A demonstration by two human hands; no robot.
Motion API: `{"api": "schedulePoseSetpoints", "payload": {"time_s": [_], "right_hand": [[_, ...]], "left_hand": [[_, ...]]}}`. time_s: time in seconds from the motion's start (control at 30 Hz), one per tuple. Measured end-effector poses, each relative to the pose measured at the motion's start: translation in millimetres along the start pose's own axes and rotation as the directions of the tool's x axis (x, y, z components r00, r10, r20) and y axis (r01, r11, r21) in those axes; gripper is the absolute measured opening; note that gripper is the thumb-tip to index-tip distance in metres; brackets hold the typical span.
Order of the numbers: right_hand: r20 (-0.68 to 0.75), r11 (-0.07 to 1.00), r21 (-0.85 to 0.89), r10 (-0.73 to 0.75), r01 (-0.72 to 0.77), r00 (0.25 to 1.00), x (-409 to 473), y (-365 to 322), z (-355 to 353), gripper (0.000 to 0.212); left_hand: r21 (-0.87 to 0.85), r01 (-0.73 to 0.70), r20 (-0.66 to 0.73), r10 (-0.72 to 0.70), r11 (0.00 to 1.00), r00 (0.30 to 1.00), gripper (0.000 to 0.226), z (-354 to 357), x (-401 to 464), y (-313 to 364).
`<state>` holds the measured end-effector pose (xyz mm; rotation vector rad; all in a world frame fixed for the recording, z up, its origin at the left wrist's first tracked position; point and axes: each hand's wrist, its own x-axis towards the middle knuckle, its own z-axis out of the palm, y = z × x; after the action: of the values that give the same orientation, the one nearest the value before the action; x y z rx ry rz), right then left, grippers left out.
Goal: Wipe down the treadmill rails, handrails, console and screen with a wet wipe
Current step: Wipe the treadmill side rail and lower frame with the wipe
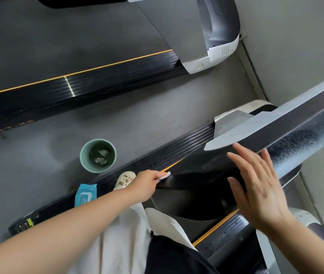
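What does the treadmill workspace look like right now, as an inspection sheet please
Surface: grey floor; black ribbed side rail with orange stripe.
Job's things: white wet wipe pinched in left hand against a dark curved treadmill part; blue wipes pack lying on the rail.
Clutter: green bin on the floor beside the rail, crumpled wipes inside; cream clog on the rail.
Hands: right hand open, fingers straight, near the grey handrail.
Cables: nothing seen.
Surroundings: second treadmill alongside.
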<state>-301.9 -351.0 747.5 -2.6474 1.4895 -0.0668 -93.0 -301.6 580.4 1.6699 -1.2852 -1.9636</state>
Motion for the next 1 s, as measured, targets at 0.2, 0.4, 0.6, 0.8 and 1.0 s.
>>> {"api": "schedulePoseSetpoints", "payload": {"time_s": [0.2, 0.4, 0.6, 0.8, 1.0], "right_hand": [[-0.018, 0.994, -0.107, 0.034, -0.036, 0.999, 23, 44, -12, 0.037], [0.041, 0.992, -0.117, -0.036, 0.040, 0.999, 42, 58, -10, 0.044], [0.032, 0.995, -0.074, -0.068, 0.071, 0.997, 40, 60, -8, 0.043], [0.009, 0.996, -0.065, -0.067, 0.067, 0.998, 40, 59, -8, 0.042], [0.008, 0.996, -0.069, -0.065, 0.065, 0.998, 40, 60, -8, 0.042]], "left_hand": [[-0.090, -0.376, 0.046, 0.381, 0.922, 0.924, 0.050, 5, -24, 82], [-0.029, -0.437, 0.150, 0.437, 0.899, 0.887, 0.064, -2, -5, 66], [-0.067, -0.359, 0.045, 0.362, 0.931, 0.931, 0.054, 3, -9, 71], [-0.016, -0.627, 0.162, 0.621, 0.779, 0.767, 0.066, 8, 0, 105], [0.032, -0.398, 0.063, 0.395, 0.917, 0.916, 0.060, 7, 23, 76]]}}
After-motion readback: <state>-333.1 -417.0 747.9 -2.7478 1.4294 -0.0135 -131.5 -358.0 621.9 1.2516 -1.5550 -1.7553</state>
